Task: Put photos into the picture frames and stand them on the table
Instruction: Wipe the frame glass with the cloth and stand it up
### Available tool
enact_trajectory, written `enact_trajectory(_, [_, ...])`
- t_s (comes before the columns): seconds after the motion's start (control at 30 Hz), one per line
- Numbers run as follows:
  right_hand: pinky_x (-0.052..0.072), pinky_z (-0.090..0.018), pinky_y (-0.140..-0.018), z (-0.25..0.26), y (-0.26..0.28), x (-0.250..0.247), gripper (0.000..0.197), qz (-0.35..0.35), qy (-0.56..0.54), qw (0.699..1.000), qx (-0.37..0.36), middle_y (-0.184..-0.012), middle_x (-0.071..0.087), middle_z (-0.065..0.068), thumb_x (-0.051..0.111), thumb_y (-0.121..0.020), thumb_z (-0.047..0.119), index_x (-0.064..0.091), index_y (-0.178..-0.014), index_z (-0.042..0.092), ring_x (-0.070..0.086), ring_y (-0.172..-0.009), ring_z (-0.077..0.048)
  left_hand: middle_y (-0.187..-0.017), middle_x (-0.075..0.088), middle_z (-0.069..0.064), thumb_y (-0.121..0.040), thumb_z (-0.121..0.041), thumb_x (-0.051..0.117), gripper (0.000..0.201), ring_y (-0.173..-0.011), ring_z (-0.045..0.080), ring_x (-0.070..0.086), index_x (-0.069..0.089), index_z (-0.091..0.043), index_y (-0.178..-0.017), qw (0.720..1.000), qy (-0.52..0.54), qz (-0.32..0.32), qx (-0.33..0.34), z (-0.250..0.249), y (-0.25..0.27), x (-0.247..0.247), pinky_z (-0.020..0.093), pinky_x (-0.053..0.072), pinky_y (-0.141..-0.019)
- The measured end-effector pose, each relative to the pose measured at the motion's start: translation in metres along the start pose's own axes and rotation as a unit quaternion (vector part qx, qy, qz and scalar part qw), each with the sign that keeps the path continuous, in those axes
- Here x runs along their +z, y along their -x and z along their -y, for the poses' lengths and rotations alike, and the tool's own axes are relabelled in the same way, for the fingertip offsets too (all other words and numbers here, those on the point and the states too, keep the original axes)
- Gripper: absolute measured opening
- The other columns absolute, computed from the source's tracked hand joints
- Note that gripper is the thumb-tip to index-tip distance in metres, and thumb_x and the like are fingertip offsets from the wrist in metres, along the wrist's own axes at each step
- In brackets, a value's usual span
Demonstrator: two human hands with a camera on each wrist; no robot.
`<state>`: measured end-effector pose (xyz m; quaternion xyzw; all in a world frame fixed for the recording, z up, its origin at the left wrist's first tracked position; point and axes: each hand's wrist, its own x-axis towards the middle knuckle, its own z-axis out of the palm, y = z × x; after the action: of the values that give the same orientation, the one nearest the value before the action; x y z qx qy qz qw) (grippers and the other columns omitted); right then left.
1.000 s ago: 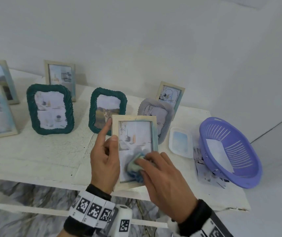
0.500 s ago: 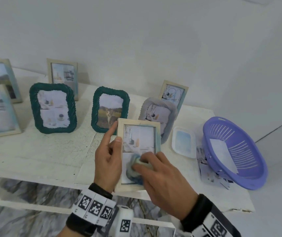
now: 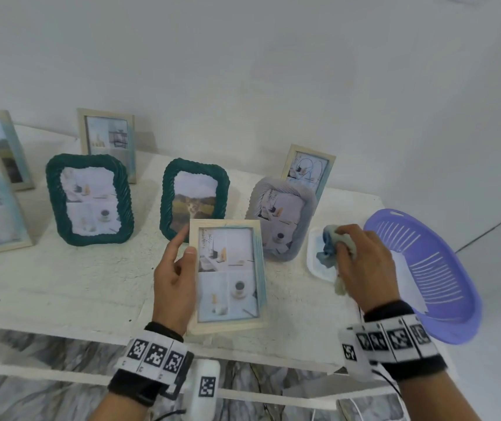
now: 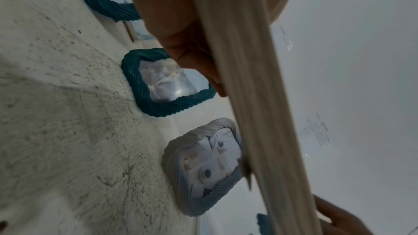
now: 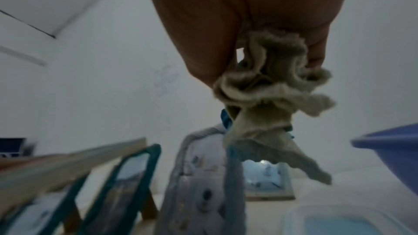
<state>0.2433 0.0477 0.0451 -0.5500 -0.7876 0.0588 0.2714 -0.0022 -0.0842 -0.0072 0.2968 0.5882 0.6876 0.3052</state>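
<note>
Pale wooden picture frame (image 3: 228,276) with a photo behind its glass is held tilted above the front of the white painted desk (image 3: 70,281), the left hand (image 3: 174,284) curled round its left edge. Off to the right, the right hand (image 3: 361,262) bunches a crumpled grey-and-blue cloth (image 3: 332,247) over a small clear plastic tray (image 3: 316,262). Several filled frames stand along the desk. Likely next: stand this one. Swing out the rear prop, set the bottom edge down first, then release gently.
</note>
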Motion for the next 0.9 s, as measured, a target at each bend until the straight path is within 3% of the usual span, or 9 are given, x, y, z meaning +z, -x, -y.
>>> enact_trajectory(0.1, [0.042, -0.037, -0.071, -0.015, -0.029, 0.026, 0.021, 0.018, 0.049, 0.997, 0.053, -0.097, 0.059, -0.021, 0.053, -0.093, 0.010, 0.063, -0.111, 0.005, 0.057, -0.084, -0.039, -0.085, 0.073, -0.023, -0.104, -0.012, 0.041, 0.037, -0.079, 0.002, 0.067, 0.051, -0.029, -0.135, 1.000, -0.001, 0.009, 0.000, -0.002, -0.004, 0.001, 0.016, 0.054, -0.067])
enact_trajectory(0.17, [0.045, -0.040, -0.078, -0.023, -0.046, 0.044, 0.025, 0.056, 0.082, 0.992, 0.075, -0.105, 0.058, -0.024, 0.049, -0.094, 0.010, 0.061, -0.115, 0.003, 0.057, -0.091, -0.042, -0.082, 0.073, -0.018, -0.104, -0.015, 0.042, 0.038, -0.080, 0.013, 0.064, 0.052, -0.031, -0.137, 1.000, -0.001, 0.006, -0.007, -0.001, -0.007, 0.001, 0.028, 0.054, -0.070])
enact_trajectory(0.37, [0.045, -0.038, -0.087, -0.050, -0.052, 0.095, 0.028, 0.236, 0.156, 0.948, 0.148, -0.122, 0.057, -0.023, 0.045, -0.092, 0.012, 0.056, -0.117, 0.004, 0.056, -0.108, -0.039, -0.083, 0.073, -0.001, -0.104, -0.017, 0.043, 0.038, -0.079, 0.024, 0.060, 0.053, -0.033, -0.136, 1.000, 0.000, 0.008, -0.016, -0.001, -0.015, 0.001, 0.037, 0.052, -0.071])
enact_trajectory(0.57, [0.040, -0.042, -0.082, -0.040, -0.030, 0.083, 0.037, 0.132, 0.152, 0.972, 0.117, -0.114, 0.053, -0.024, 0.048, -0.093, 0.020, 0.048, -0.127, 0.006, 0.052, -0.100, -0.041, -0.084, 0.072, 0.007, -0.104, -0.017, 0.044, 0.037, -0.077, 0.025, 0.058, 0.053, -0.034, -0.136, 1.000, 0.008, 0.013, -0.026, 0.000, -0.018, 0.002, 0.039, 0.050, -0.072])
enact_trajectory(0.63, [0.039, -0.035, -0.076, -0.021, -0.016, 0.068, 0.032, 0.060, 0.062, 0.992, 0.093, -0.107, 0.059, -0.017, 0.050, -0.096, 0.023, 0.054, -0.123, 0.007, 0.055, -0.092, -0.035, -0.087, 0.074, 0.011, -0.104, -0.017, 0.043, 0.036, -0.077, 0.025, 0.063, 0.052, -0.032, -0.135, 0.999, 0.008, 0.015, -0.031, -0.002, -0.017, 0.003, 0.037, 0.054, -0.070])
enact_trajectory(0.7, [0.042, -0.027, -0.069, 0.001, 0.004, 0.055, 0.027, 0.085, -0.116, 0.982, 0.121, -0.098, 0.064, -0.008, 0.049, -0.099, 0.026, 0.060, -0.115, 0.007, 0.060, -0.082, -0.022, -0.087, 0.075, 0.009, -0.104, -0.016, 0.043, 0.033, -0.076, 0.020, 0.066, 0.052, -0.030, -0.132, 0.999, 0.005, 0.024, -0.034, -0.004, -0.015, 0.007, 0.031, 0.055, -0.065])
enact_trajectory(0.73, [0.046, -0.026, -0.068, 0.013, 0.015, 0.050, 0.028, 0.124, -0.236, 0.952, 0.150, -0.095, 0.066, -0.008, 0.049, -0.100, 0.028, 0.062, -0.112, 0.008, 0.062, -0.079, -0.021, -0.085, 0.075, 0.006, -0.103, -0.016, 0.043, 0.030, -0.074, 0.017, 0.067, 0.052, -0.027, -0.130, 0.999, 0.003, 0.026, -0.034, -0.005, -0.013, 0.009, 0.026, 0.055, -0.061])
enact_trajectory(0.8, [0.053, -0.033, -0.071, 0.035, 0.037, 0.040, 0.032, 0.207, -0.458, 0.838, 0.213, -0.096, 0.070, -0.017, 0.046, -0.099, 0.032, 0.066, -0.112, 0.011, 0.067, -0.082, -0.025, -0.083, 0.076, 0.001, -0.103, -0.015, 0.044, 0.023, -0.072, 0.013, 0.069, 0.052, -0.024, -0.123, 0.999, 0.004, 0.024, -0.040, -0.005, -0.011, 0.014, 0.022, 0.053, -0.059])
enact_trajectory(0.9, [0.050, -0.041, -0.086, 0.053, 0.060, 0.037, 0.041, 0.259, -0.609, 0.707, 0.249, -0.114, 0.069, -0.017, 0.038, -0.100, 0.034, 0.063, -0.122, 0.010, 0.066, -0.103, -0.028, -0.086, 0.075, 0.006, -0.102, -0.017, 0.046, 0.016, -0.077, 0.022, 0.067, 0.052, -0.025, -0.114, 0.998, 0.007, 0.029, -0.060, -0.004, -0.006, 0.023, 0.035, 0.054, -0.070])
